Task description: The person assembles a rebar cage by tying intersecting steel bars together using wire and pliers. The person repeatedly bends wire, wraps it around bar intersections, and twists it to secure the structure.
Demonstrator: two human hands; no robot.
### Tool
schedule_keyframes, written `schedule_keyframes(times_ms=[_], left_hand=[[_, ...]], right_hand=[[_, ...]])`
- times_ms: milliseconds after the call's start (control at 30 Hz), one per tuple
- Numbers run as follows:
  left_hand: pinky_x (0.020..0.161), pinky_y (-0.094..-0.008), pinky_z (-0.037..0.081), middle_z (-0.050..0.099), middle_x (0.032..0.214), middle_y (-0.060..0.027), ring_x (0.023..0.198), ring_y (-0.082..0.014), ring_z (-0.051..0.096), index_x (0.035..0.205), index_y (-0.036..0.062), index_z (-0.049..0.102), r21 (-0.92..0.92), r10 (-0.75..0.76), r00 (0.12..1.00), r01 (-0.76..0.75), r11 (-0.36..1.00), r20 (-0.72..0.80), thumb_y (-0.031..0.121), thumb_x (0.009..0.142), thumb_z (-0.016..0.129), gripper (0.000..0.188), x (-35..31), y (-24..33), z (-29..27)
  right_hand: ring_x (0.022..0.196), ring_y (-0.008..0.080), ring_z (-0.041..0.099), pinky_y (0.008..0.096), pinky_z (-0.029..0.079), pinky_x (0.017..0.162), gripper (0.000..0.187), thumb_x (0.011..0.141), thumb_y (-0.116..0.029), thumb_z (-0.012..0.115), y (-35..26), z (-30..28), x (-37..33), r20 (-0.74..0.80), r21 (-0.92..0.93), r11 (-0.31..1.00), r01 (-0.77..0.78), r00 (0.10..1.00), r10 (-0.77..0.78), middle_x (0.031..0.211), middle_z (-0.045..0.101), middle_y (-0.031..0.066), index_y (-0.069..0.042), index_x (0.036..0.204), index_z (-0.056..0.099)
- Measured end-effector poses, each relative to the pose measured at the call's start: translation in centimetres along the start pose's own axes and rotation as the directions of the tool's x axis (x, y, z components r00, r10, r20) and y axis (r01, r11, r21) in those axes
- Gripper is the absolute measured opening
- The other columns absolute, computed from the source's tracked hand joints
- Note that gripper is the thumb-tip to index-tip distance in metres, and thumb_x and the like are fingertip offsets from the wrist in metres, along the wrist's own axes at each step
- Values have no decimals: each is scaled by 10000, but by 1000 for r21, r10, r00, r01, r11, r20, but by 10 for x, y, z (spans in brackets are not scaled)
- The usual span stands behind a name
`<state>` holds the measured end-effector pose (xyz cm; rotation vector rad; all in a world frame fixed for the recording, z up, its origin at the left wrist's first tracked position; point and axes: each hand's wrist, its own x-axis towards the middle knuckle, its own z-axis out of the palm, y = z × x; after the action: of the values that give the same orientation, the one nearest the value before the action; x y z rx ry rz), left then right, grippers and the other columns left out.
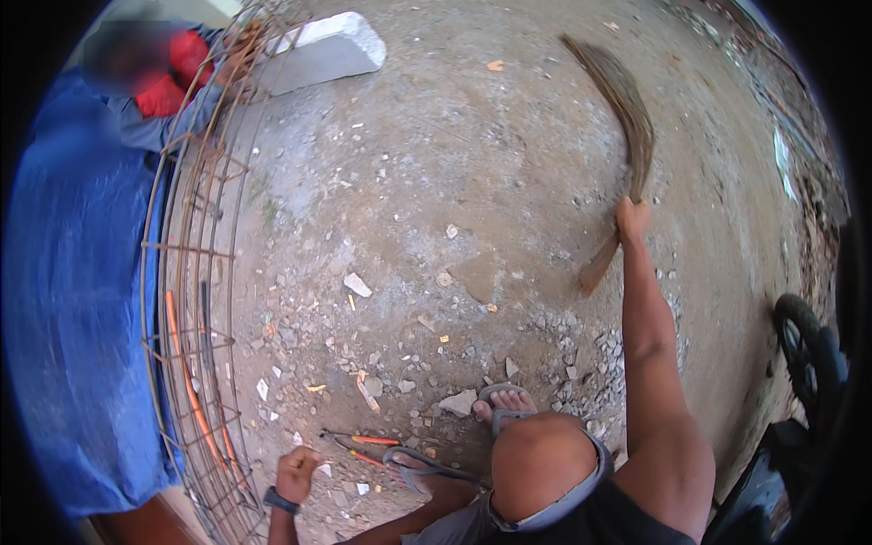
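Observation:
My right hand (633, 218) is wrapped round a stick broom (627, 100), a bundle of thin brown bristles. The bristles curve away over the dirt at the far right, and the bundle's short butt end sticks out below my fist. Low on the left, my left hand (297, 472), with a dark band at the wrist, is closed with its fingers curled. A small pale chip shows at its fingertips; whether it is held or lies on the ground I cannot tell. Close by, pincers with orange handles (368, 445) lie beside my sandalled foot (422, 463).
A long rebar cage (195, 245) runs along the left, with orange and black bars inside it. Beyond are a blue tarp (77, 300) and another person's sleeve (159, 127). A white block (331, 53) lies at the far left. Stones (459, 402) and rubble litter the ground; a wheel (799, 331) stands right.

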<state>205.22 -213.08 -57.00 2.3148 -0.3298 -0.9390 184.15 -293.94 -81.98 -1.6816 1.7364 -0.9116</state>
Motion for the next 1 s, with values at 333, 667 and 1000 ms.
schedule_keyframes(times_ms=[333, 667, 1000], left_hand=[[535, -265, 386, 533, 618, 3, 576, -65, 456, 781, 19, 599, 82, -142, 965, 163, 983, -221, 179, 974, 623, 252, -76, -81, -67], [514, -240, 394, 564, 636, 5, 549, -47, 476, 846, 27, 632, 97, -288, 958, 287, 953, 4, 156, 985, 606, 191, -32, 27, -42], [550, -257, 426, 578, 644, 3, 586, -66, 508, 826, 6, 653, 53, -335, 906, 360, 932, -259, 96, 931, 678, 141, -154, 29, -43]], right_hand=[[1180, 431, 580, 508, 475, 979, 530, 846, -369, 655, -28, -47, 32, 28, -655, 745, 123, 990, -139, 1229, 595, 310, 29, 1190, 590], [1347, 404, 410, 504, 325, 1136, 828, 770, -405, 801, -204, 5, -318, 633, 623, 390, 678, -145, -761, 1438, 461, 220, -96, 1456, 455], [848, 359, 669, 469, 508, 736, 409, 934, -479, 592, -228, 30, -502, 434, 866, 443, 232, -788, -436, 878, 686, 154, -122, 1126, 644]])
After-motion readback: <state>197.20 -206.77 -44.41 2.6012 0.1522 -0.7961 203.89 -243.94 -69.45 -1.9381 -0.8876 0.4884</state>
